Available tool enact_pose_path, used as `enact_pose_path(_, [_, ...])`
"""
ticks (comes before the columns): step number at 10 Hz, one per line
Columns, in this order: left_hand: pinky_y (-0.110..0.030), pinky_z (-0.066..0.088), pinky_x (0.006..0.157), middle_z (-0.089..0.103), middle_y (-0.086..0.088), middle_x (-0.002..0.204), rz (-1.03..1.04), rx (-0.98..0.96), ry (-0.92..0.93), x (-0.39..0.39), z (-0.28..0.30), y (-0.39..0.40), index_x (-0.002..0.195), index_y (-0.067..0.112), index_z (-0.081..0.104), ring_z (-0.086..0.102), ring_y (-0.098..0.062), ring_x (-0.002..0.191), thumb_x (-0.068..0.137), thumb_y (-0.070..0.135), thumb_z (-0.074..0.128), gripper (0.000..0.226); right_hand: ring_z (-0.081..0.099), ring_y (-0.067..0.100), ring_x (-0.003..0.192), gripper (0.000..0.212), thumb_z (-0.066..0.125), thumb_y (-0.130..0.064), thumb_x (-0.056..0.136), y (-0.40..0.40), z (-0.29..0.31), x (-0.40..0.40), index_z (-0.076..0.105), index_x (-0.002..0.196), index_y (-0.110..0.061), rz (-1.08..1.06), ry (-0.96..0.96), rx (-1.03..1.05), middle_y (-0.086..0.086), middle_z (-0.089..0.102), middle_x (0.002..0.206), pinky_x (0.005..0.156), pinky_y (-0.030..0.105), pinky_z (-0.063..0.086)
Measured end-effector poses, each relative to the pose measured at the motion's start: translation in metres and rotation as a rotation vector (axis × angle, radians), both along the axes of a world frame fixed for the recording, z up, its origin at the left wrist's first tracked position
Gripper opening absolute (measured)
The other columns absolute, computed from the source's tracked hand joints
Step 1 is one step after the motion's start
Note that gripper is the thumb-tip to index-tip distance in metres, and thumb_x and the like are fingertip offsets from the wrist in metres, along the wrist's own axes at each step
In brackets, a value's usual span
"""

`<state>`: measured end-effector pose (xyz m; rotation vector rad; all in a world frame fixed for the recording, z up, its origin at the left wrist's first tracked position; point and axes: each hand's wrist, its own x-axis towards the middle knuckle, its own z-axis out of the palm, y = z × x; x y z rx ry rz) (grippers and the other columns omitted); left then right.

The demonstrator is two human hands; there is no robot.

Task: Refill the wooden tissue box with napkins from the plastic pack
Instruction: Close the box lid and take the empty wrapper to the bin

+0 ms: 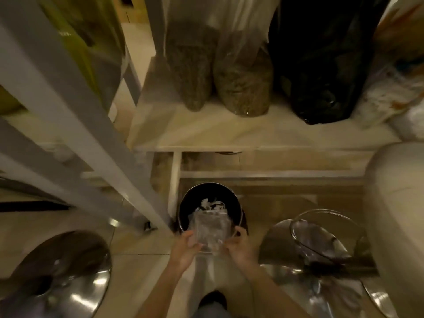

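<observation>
A crumpled clear plastic pack (pixel 210 230) hangs over the open mouth of a round black bin (pixel 188 203) on the floor. My left hand (pixel 184 249) grips the pack's left edge and my right hand (pixel 239 247) grips its right edge. The pack looks see-through, with no napkins visible inside. Some white scraps lie in the bin beneath it. The wooden tissue box is not in view.
A pale shelf (pixel 229 134) above the bin carries two clear bags of grain (pixel 243 88), a black bag (pixel 321 65) and white bags at the right. A grey ladder frame (pixel 68 106) slants down the left. Shiny metal stool bases (pixel 68 278) flank me, and a pale cylinder (pixel 394 214) stands at right.
</observation>
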<state>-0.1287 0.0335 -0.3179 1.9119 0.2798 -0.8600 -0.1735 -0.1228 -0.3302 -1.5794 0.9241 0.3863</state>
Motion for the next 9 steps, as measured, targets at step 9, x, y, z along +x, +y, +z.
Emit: enact_pose_path(9, [-0.032,0.04,0.1,0.05,-0.015,0.136,-0.443,0.379,-0.344,-0.009,0.18,-0.008,0.143,0.009,0.021,0.049,-0.028,0.123,0.092,0.026,0.047,0.061,0.043,0.029,0.129,0.067,0.054,-0.019,0.088,0.029,0.172,0.002,0.018,0.145,-0.015,0.461,-0.082,-0.323,0.013,0.044,0.142,0.105,0.04,0.04])
